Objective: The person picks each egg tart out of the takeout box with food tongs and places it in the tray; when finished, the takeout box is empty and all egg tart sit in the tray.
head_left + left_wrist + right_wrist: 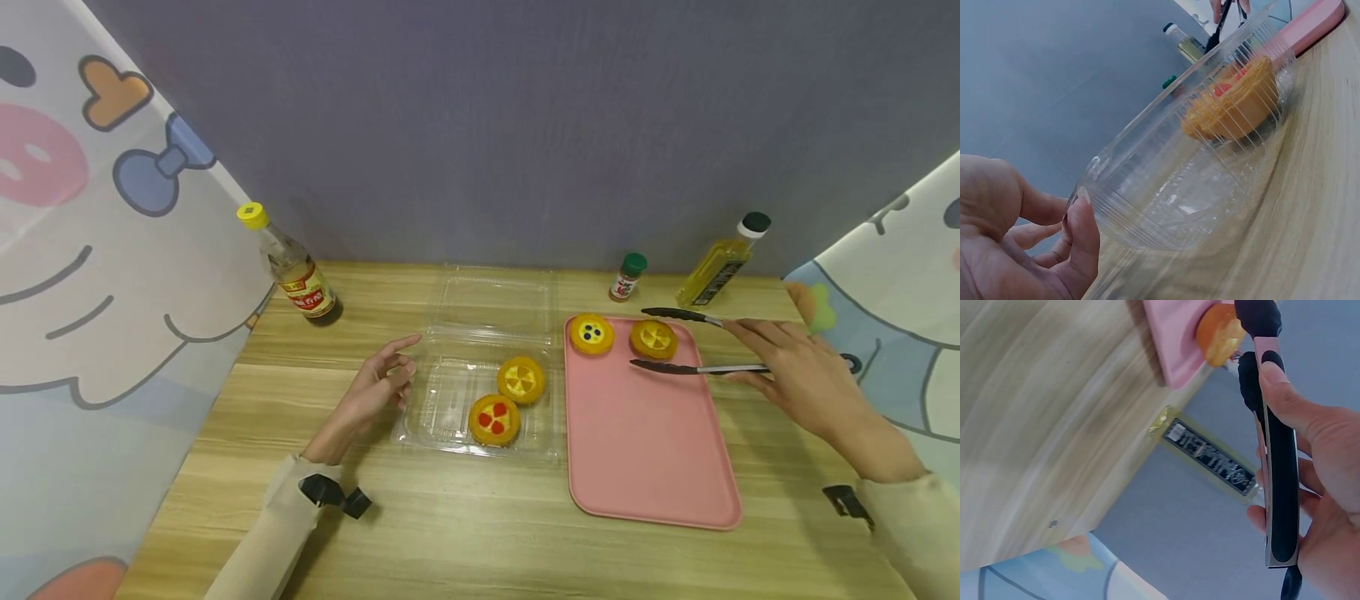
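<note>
My left hand (375,385) pinches the left rim of a clear plastic clamshell box (1147,206), whose lid (495,298) lies folded back. Inside the box sit a tart with red heart-like pieces (494,419) and one with yellow wedges (521,380), touching each other. In my right hand (813,379) is a pair of black-tipped tongs (1282,481), arms spread. The tips lie on either side of another wedge-topped tart (652,339) at the far right of a pink tray (645,450). A tart with dark blue dots (592,334) occupies the tray's far left corner.
At the back left stands a dark sauce bottle (303,283) with a yellow cap. Behind the tray are a small green-capped shaker (627,277) and an oil bottle (716,267). A grey wall (480,133) closes off the back of the wooden table (450,525).
</note>
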### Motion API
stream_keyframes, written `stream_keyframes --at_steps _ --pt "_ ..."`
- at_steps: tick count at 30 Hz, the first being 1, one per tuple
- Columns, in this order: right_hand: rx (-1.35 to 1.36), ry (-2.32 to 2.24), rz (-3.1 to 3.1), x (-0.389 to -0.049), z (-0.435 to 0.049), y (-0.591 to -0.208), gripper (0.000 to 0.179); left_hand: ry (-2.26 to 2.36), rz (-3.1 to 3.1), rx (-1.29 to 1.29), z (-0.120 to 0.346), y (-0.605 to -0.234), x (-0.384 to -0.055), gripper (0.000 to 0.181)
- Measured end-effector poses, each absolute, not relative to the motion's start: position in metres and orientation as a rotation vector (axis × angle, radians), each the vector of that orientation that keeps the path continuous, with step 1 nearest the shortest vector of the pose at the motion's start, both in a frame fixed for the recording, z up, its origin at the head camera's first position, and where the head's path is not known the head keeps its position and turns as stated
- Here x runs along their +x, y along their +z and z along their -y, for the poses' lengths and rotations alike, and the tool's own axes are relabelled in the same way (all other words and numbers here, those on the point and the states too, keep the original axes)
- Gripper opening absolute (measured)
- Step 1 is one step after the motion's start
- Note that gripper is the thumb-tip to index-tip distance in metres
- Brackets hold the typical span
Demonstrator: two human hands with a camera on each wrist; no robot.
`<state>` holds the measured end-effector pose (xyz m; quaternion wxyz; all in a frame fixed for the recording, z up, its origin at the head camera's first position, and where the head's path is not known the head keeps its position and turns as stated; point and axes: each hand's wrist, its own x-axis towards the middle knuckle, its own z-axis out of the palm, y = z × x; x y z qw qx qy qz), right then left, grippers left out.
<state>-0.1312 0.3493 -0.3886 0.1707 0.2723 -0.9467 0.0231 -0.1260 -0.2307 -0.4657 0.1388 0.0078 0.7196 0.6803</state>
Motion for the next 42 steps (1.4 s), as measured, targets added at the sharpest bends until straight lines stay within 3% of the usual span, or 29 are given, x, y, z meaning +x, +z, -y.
stream_keyframes --at_steps 6,10,14,17,42 --pt "0.861 0.123 2.638 -0.131 -0.334 -0.380 0.074 1.970 -2.090 0.017 0.232 -0.466 -0.123 0.055" --pt "0.917 0.121 2.604 -0.131 -0.318 -0.374 0.091 1.973 -2.097 0.015 0.232 -0.468 -0.122 0.055" --pt "0.951 0.083 2.610 -0.130 -0.301 -0.368 0.071 1.968 -2.110 0.014 0.232 -0.469 -0.121 0.054" --pt "0.967 0.072 2.632 -0.131 -0.287 -0.364 0.087 1.959 -2.121 0.020 0.232 -0.469 -0.120 0.054" --pt "1.373 0.219 2.617 -0.151 -0.205 -0.352 0.087 1.955 -2.126 0.002 0.227 -0.467 -0.124 0.054"
